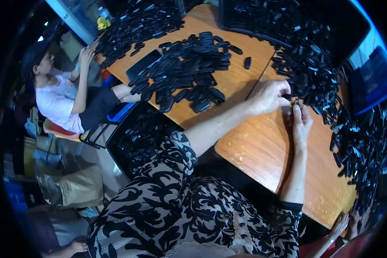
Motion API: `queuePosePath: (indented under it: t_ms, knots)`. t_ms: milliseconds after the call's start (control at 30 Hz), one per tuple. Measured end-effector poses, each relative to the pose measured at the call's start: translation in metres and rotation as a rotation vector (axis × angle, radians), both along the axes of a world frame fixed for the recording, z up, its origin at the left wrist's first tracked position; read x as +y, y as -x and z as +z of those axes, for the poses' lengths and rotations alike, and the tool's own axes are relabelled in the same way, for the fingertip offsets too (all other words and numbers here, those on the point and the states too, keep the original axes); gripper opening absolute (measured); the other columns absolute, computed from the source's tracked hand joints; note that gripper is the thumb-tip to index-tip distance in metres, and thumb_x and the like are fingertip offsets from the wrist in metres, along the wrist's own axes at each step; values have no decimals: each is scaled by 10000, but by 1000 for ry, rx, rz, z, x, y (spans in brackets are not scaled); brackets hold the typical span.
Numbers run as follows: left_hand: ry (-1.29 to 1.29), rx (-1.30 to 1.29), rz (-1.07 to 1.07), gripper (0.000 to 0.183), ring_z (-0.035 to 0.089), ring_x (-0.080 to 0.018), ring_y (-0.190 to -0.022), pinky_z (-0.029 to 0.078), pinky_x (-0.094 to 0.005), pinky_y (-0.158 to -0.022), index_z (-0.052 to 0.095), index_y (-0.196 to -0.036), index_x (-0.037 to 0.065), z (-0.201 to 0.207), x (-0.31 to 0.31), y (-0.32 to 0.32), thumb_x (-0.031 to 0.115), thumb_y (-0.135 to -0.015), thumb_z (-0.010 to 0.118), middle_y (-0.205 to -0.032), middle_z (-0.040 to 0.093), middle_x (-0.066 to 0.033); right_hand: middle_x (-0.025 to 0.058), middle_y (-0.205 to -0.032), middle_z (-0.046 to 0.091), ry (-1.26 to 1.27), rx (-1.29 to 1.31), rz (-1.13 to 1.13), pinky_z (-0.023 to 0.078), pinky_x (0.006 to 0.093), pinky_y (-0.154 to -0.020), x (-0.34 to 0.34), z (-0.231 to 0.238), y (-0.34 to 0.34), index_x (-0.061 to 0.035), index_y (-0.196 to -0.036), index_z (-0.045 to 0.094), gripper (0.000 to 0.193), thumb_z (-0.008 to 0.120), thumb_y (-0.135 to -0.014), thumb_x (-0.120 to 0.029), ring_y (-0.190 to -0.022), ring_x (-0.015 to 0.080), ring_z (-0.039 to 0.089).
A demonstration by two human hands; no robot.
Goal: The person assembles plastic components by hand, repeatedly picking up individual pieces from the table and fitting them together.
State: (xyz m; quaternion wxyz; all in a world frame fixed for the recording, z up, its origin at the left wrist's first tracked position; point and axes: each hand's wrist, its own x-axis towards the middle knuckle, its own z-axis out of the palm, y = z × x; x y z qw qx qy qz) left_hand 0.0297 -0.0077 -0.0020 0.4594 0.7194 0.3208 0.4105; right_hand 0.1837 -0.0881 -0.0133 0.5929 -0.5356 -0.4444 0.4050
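Above the wooden table, my two hands are close together beside a heap of small black parts (307,71). My left hand (268,98) is bent at the wrist, with thumb and fingertips pinched on a small black piece (287,97), partly hidden by the fingers. Just right of it, my right hand (302,122) is closed, and its thumb and forefinger grip a small dark part with a shiny tip (296,102). The exact kind of either part is too small to tell. Further left lies a pile of larger, oblong black pieces (198,60).
A black phone-like slab (144,64) lies by the left pile. A large black tray (228,26) holds more parts at the back. Below the table's left edge stands a black bin (137,129). A co-worker (60,94) sits left; another person's hands (342,225) are at lower right.
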Motion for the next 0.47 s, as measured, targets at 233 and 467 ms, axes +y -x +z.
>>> queuePosePath:
  t_ms: [233, 467]
  knots:
    - [-50, 86, -122, 250, 653, -219, -848, 513, -329, -781, 690, -992, 50, -16, -12, 9, 162, -784, 771, -906, 669, -89, -81, -638, 430, 141, -32, 76, 232, 209, -490, -4, 2, -7, -102, -792, 601, 237, 565, -984, -235, -552, 31, 338]
    - [156, 91, -230, 274, 664, -136, -946, 538, -279, -854, 684, -1097, 39, -24, -5, 2, 39, -827, 731, -1020, 711, -85, -69, -658, 469, 200, -129, 146, 269, 243, -508, -6, 5, -15, -99, -783, 610, 232, 617, -936, -272, -576, 64, 396]
